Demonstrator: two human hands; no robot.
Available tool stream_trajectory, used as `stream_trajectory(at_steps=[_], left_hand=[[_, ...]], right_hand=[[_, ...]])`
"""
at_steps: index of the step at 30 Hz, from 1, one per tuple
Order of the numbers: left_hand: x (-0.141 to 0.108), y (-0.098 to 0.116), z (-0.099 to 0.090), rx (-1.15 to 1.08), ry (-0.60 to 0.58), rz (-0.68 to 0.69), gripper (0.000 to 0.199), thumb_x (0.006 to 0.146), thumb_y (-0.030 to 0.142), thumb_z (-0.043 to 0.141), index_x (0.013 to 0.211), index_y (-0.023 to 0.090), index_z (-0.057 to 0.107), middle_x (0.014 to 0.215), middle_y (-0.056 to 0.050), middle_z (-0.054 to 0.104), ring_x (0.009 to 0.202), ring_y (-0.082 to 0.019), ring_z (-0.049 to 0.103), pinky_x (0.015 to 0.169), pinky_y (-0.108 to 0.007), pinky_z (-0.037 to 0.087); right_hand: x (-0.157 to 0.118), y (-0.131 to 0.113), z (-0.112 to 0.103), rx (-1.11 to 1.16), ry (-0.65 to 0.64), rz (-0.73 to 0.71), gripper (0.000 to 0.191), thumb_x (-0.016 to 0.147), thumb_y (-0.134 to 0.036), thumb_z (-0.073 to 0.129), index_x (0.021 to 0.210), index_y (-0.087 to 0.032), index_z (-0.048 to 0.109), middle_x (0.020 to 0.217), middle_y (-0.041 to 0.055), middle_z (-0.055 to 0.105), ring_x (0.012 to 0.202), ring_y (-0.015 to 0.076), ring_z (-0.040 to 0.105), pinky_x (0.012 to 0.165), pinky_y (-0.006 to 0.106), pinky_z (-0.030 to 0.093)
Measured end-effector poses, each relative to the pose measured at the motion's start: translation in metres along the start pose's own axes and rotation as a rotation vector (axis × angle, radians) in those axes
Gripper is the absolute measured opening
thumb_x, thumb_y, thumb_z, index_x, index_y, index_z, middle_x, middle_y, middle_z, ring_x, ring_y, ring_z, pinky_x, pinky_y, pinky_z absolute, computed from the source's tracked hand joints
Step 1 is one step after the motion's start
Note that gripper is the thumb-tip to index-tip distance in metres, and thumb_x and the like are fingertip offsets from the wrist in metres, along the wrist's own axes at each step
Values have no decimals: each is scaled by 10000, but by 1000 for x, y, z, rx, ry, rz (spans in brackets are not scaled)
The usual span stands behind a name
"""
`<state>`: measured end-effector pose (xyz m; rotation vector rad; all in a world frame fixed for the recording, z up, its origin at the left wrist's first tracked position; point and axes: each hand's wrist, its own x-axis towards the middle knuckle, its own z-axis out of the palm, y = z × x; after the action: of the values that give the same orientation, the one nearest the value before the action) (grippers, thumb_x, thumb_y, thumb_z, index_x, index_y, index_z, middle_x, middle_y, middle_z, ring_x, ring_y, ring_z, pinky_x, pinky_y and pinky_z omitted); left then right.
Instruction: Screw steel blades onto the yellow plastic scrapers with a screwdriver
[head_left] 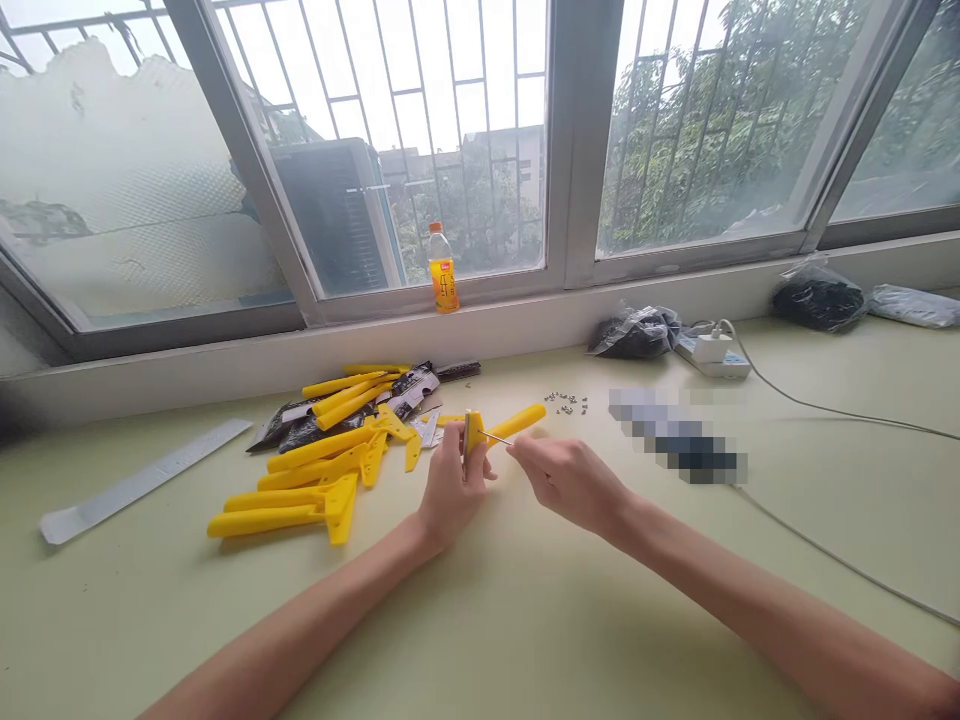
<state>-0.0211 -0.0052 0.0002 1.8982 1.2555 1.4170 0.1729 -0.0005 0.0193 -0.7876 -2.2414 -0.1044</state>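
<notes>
My left hand point(455, 482) is wrapped round a yellow tool point(517, 425), whose handle points up to the right. A thin metal plate shows along the tool's head, which stands upright between my fingers. My right hand point(566, 480) is closed on a thin metal driver point(495, 438); its tip touches the face of the yellow head, and its grip is hidden in my fingers. Small screws point(568, 402) lie in a loose group behind my right hand. Several more yellow tools point(300, 490) lie to the left of my left hand.
Black plastic packets point(300, 432) lie under some yellow tools. A white strip point(142, 482) is at the far left. A bottle point(444, 275) stands on the sill. Bagged black items point(637, 333), a power strip point(724, 360), cables and a blurred object point(675, 435) are on the right.
</notes>
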Motion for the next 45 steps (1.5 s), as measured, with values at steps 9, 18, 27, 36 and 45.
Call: stream_trajectory(at_steps=[9, 18, 27, 36, 45], left_hand=[[2, -3, 0, 104, -3, 71, 93, 988, 282, 477, 1053, 242, 423, 767, 38, 592, 630, -141, 661, 630, -295, 545], [3, -6, -1, 161, -11, 94, 72, 994, 280, 459, 1037, 238, 419, 744, 35, 589, 627, -146, 642, 621, -293, 516], [18, -17, -1, -183, 106, -179, 261, 914, 423, 625, 943, 219, 465, 924, -9, 619, 747, -169, 716, 685, -324, 589], [2, -1, 1, -118, -134, 22, 173, 940, 276, 587, 828, 216, 469, 783, 31, 535, 730, -124, 562, 676, -247, 483], [-12, 34, -3, -170, -557, 264, 119, 919, 283, 610, 1029, 245, 636, 1080, -99, 680, 950, -227, 657, 893, -404, 546]], right_hand=[[9, -16, -9, 573, 30, 464, 378, 975, -361, 528, 669, -220, 356, 571, -79, 260, 497, 89, 191, 441, 240, 170], [14, -14, -14, 917, -35, 759, 352, 882, -472, 633, 687, -219, 486, 473, -104, 277, 382, 59, 201, 361, 215, 181], [17, 6, -5, 891, 55, 706, 455, 923, -645, 526, 780, -213, 509, 542, -83, 326, 429, 82, 275, 387, 219, 244], [-26, 41, -40, 225, 191, 313, 285, 1028, -445, 481, 1030, -197, 622, 745, 0, 565, 606, 130, 456, 586, 260, 377], [-67, 48, -39, 16, -189, 209, 269, 949, -405, 639, 1148, -235, 699, 883, 31, 750, 684, 154, 645, 655, 267, 462]])
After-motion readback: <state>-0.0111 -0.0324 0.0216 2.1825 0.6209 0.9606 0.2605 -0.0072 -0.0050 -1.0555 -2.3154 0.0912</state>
